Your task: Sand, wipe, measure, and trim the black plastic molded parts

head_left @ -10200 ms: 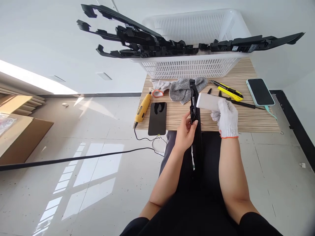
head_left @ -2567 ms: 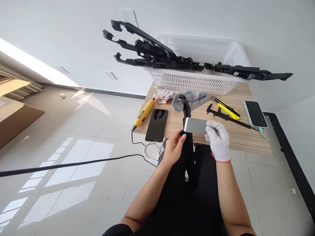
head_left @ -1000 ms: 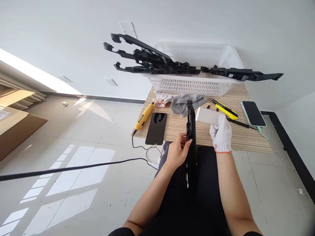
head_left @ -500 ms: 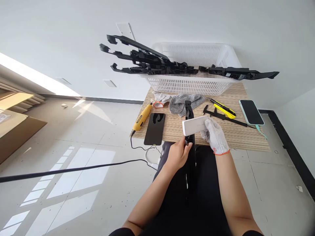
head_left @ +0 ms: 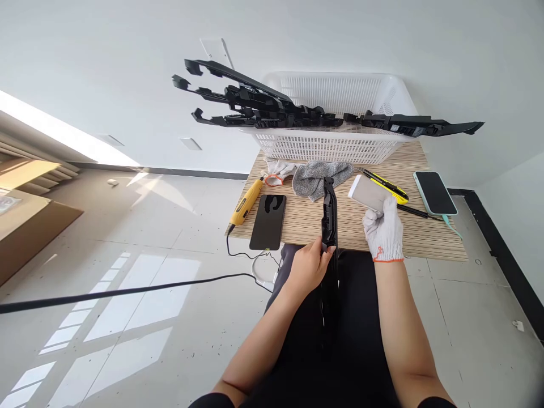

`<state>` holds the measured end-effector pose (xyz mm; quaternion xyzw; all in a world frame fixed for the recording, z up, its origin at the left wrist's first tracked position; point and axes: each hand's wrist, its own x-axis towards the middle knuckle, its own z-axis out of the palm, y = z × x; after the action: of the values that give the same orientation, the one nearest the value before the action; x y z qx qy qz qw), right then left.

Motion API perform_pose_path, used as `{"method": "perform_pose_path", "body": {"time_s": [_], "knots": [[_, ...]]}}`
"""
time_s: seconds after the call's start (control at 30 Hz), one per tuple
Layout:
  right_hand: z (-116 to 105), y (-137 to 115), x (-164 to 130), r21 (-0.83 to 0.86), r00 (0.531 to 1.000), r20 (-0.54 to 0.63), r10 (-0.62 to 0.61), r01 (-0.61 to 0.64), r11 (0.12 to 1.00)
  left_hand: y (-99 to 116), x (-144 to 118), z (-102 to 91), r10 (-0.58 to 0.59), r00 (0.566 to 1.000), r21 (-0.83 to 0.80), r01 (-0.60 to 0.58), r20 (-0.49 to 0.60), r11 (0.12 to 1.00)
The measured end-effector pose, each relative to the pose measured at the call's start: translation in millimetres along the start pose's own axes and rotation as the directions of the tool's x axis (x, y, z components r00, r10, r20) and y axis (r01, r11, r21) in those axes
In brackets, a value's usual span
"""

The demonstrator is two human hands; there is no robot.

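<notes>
My bare left hand point(head_left: 309, 266) is closed around a long black plastic trim piece point(head_left: 328, 218). The piece stands lengthwise over the table's near edge, its far end by a grey cloth point(head_left: 317, 177) and its lower part against my dark trousers. My right hand point(head_left: 385, 232), in a white knit glove with an orange cuff, grips a flat block point(head_left: 372, 192), white at the edge with a grey face. That block is held apart from the trim piece, above the calipers point(head_left: 412, 211) and beside a yellow utility knife point(head_left: 393, 190), partly covering both.
Behind lies a white plastic basket point(head_left: 327, 148) with several black trim pieces point(head_left: 259, 102) across it, jutting out both sides. On the wooden table point(head_left: 297, 226) are a yellow rotary tool point(head_left: 246, 203), a dark phone point(head_left: 267, 222), a spare glove point(head_left: 279, 170) and a charging phone point(head_left: 436, 194).
My right hand has moved the flat block rightward, off the black trim piece, uncovering its middle and tilting the block. My left hand keeps its hold, almost unmoved.
</notes>
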<state>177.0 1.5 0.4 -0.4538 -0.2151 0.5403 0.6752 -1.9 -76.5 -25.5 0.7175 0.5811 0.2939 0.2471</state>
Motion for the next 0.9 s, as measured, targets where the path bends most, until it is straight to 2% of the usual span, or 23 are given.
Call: {"method": "perform_pose_path", "body": {"time_s": [0.1, 0.23, 0.27, 0.37, 0.4, 0.57, 0.7, 0.83, 0.9], "knots": [[1, 1, -1, -0.058, 0.995, 0.08, 0.065, -0.06, 0.997, 0, 0, 0.0, 0.003, 1.0, -0.002, -0.003, 0.002, 1.0], [1, -2, -3, -0.04, 1.0, -0.025, -0.014, 0.013, 0.999, -1, 0, -0.2, 0.01, 1.0, 0.058, -0.011, 0.017, 0.998], [1, -4, -4, -0.039, 1.0, -0.027, 0.005, -0.006, 0.999, -1, -1, -0.2, 0.015, 1.0, 0.072, -0.017, 0.021, 0.997], [0, -9, -10, -0.109, 0.982, 0.092, 0.167, -0.157, 0.982, -1, -1, 0.0, 0.031, 0.999, 0.103, -0.033, 0.024, 0.994], [1, -11, -12, -0.132, 0.975, 0.119, 0.187, -0.171, 0.976, -1, -1, 0.2, 0.032, 0.999, 0.115, -0.034, 0.025, 0.993], [5, -11, -18, -0.123, 0.993, 0.008, 0.12, -0.118, 0.985, 0, -1, 0.3, 0.018, 0.999, 0.177, -0.027, 0.048, 0.984], [6, -8, -18, -0.178, 0.988, 0.082, 0.133, -0.117, 0.977, 1, -1, -0.4, 0.011, 0.998, 0.191, -0.023, 0.065, 0.981], [5, -8, -18, -0.128, 0.998, -0.004, 0.064, -0.064, 0.99, 0, -1, -0.1, 0.026, 0.998, 0.194, -0.036, 0.052, 0.98], [4, -8, -18, -0.129, 0.993, 0.064, 0.095, -0.086, 0.988, -1, -1, 0.3, 0.031, 0.998, 0.193, -0.041, 0.053, 0.98]]}}
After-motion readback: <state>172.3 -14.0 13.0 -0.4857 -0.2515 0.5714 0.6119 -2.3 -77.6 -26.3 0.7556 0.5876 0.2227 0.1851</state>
